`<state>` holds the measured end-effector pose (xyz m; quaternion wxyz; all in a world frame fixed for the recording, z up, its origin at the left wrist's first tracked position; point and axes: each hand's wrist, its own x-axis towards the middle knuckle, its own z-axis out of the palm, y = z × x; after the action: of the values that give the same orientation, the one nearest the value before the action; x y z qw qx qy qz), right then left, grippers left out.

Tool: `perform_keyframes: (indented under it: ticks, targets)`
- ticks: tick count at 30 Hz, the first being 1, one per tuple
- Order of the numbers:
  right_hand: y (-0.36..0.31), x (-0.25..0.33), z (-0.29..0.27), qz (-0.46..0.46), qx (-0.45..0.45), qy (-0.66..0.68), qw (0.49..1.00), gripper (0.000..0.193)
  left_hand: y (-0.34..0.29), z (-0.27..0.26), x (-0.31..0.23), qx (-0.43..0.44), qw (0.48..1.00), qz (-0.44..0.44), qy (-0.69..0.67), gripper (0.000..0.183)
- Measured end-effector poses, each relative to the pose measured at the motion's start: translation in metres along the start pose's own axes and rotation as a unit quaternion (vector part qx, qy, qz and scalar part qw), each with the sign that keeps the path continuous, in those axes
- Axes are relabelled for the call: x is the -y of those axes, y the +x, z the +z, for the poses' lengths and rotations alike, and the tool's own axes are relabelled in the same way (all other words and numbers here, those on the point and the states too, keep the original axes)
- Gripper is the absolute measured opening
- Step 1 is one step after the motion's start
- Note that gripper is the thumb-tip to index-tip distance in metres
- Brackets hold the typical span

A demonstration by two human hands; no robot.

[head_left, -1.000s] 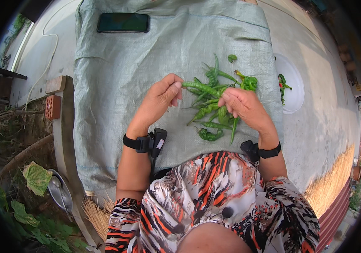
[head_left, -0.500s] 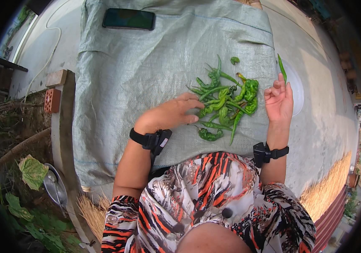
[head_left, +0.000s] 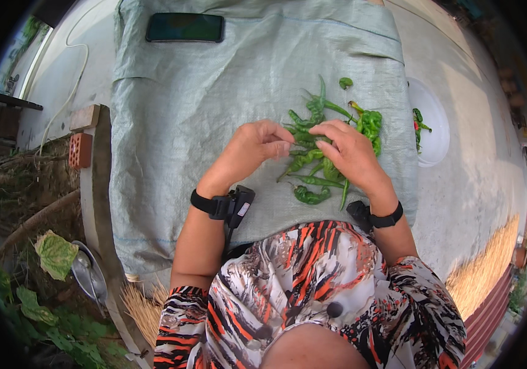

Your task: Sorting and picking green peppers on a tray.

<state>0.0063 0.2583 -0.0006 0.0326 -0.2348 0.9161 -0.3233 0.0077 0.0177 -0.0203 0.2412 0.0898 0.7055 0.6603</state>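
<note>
A heap of green chili peppers (head_left: 313,178), some long and some wrinkled, lies on a pale green woven sheet (head_left: 171,123). At the heap's left side my left hand (head_left: 254,144) is closed, thumb and fingertips pinching the end of a green chili pepper (head_left: 302,139). From the right, my right hand (head_left: 352,150) reaches over the heap, its thumb and forefinger apart around the other end of that pepper. Part of the heap is hidden beneath the right hand. One small curled green pepper (head_left: 345,82) lies apart, beyond the heap.
A white bowl (head_left: 437,132) holding a few peppers stands to the right, past the sheet's edge. A dark phone (head_left: 185,27) lies on the sheet at the far left. Off to the left are a red brick (head_left: 79,151), a metal basin (head_left: 88,273) and leafy plants.
My right hand has moved left from beside the bowl to the heap, and the pepper it held is gone from it. My left hand has brought its thumb and fingers together.
</note>
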Motion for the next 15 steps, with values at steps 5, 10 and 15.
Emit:
perform_keyframes:
  ticks: [5,10,15]
  targets:
    - [0.0,-0.003,0.003,-0.021,0.009,-0.033,0.999,0.024,-0.001,-0.001,-0.008,-0.058,0.993,0.033,-0.097,0.011]
    - [0.001,-0.002,0.004,-0.03,-0.005,-0.026,0.999,0.025,-0.003,-0.005,-0.011,-0.069,0.983,0.071,-0.151,0.015]
    - [0.0,-0.003,0.001,0.016,0.014,0.006,1.0,0.022,-0.006,-0.006,-0.016,-0.075,0.978,0.049,-0.187,0.02]
